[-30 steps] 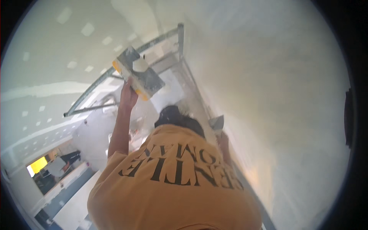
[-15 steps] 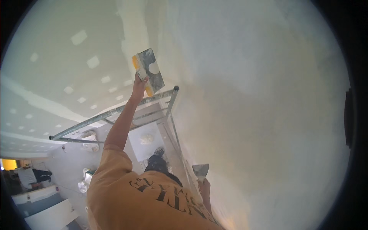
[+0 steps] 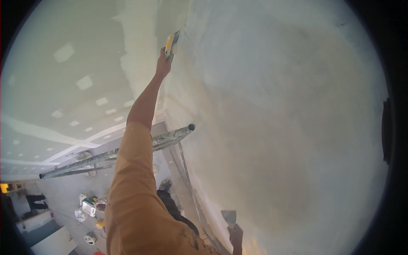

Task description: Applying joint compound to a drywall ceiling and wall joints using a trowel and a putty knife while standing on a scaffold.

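Observation:
My left arm reaches up toward the corner where a greenish board surface (image 3: 97, 38) meets a large pale wall (image 3: 272, 127). In my left hand (image 3: 164, 63) is a plastering trowel (image 3: 170, 42) with a yellow handle, its grey blade turned nearly edge-on at the corner. Whether the blade touches the wall I cannot tell. Low on the right, my right hand (image 3: 235, 237) grips a putty knife (image 3: 229, 217), its grey blade pointing up, close to the wall.
A plaster-spattered metal scaffold rail (image 3: 172, 137) crosses below my left arm, its end near the wall. Far below on the floor (image 3: 63, 212) stand a white container (image 3: 89, 207) and a yellow one (image 3: 100, 224). Another person (image 3: 36, 202) is at the lower left.
My left hand has moved up with the trowel, turning its blade from broadside to nearly edge-on. The white blob on it no longer shows. My right hand and putty knife sit lower in view.

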Demonstrator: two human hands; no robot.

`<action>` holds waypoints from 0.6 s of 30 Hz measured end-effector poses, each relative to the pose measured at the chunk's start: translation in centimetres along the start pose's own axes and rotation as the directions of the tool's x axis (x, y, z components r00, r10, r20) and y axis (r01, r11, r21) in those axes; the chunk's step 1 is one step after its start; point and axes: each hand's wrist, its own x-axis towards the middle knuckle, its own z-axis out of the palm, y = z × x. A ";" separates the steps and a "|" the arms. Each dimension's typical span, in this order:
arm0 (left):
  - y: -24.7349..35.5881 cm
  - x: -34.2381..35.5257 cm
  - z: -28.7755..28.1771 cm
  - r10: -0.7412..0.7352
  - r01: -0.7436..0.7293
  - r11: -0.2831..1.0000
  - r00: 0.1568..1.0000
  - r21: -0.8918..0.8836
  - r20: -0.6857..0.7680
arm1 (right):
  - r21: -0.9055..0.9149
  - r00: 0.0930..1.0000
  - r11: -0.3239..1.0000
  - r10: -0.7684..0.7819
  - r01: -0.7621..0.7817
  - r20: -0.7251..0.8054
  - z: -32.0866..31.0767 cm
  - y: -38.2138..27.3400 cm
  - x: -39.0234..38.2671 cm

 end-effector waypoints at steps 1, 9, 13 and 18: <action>-0.2 1.0 0.5 0.013 -0.013 0.999 1.000 0.047 0.000 | -0.103 0.998 0.993 -0.056 0.056 0.007 0.7 1.2 -0.3; -5.2 4.3 5.9 0.104 -0.105 0.994 0.993 -0.018 -0.051 | -0.160 0.977 0.986 0.074 -0.042 0.198 7.3 10.7 -3.1; -6.7 5.1 7.9 0.226 -0.226 0.974 0.974 -0.031 0.000 | -0.143 0.949 0.972 0.216 -0.186 0.230 8.5 10.4 -4.2; -5.3 3.8 8.5 -0.051 0.055 0.998 0.991 -0.025 0.126 | -0.136 0.938 0.975 0.207 -0.175 0.279 9.1 9.7 -3.4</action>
